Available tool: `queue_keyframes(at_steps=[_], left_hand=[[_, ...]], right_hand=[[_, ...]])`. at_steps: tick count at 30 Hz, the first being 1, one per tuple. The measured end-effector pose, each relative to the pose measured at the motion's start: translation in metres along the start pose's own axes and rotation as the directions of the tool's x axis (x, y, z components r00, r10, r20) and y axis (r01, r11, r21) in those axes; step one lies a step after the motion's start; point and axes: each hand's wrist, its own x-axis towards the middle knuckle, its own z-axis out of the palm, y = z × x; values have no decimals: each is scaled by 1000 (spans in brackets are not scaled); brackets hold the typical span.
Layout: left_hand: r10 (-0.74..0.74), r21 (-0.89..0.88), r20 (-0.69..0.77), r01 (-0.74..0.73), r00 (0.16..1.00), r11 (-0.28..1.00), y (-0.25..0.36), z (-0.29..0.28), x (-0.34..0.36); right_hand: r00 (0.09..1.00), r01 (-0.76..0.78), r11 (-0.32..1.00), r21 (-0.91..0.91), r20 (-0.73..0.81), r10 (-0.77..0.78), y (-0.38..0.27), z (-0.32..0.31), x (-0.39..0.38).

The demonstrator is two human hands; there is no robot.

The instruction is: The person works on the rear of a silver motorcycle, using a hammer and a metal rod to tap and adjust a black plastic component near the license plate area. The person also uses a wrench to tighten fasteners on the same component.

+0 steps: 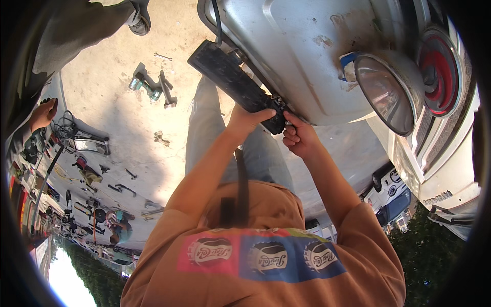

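A long black ribbed part (225, 71) slants along the lower edge of a silver vehicle panel (312, 61), in front of me. My left hand (250, 120) grips its near end from below, the thumb laid over the top and the other fingers mostly hidden underneath. Just right of that end, my right hand (300, 135) is closed, with thumb and curled fingers pressed together beside a small dark fitting (277, 104). Whatever the right fingers pinch is too small to make out.
A green cordless power tool (146, 82), a hammer-like tool (166, 90) and a wrench (163, 56) lie on the concrete. Many tools and a floor jack (92, 142) spread leftward. A round lamp (383, 94) juts out at right. Another person's hand (43, 113) and shoe (139, 23) show left.
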Motion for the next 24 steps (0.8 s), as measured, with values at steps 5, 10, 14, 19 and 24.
queue_keyframes(at_steps=[5,10,14,19,24], left_hand=[[36,159,-60,-26,998,987,-2,6,-1],[93,223,-117,-65,989,973,-6,13,-2],[117,135,-163,-96,980,986,-6,22,-3],[-1,206,-97,21,995,978,1,18,-6],[22,259,9,-23,1000,966,3,13,-5]], right_hand=[[994,98,993,-71,-38,-101,0,10,-13],[997,62,997,-37,41,-60,-8,4,-14],[994,-8,997,70,107,0,-7,1,-19],[994,112,968,-225,38,-106,-14,13,-33],[961,252,919,-302,-36,-276,2,5,-41]])
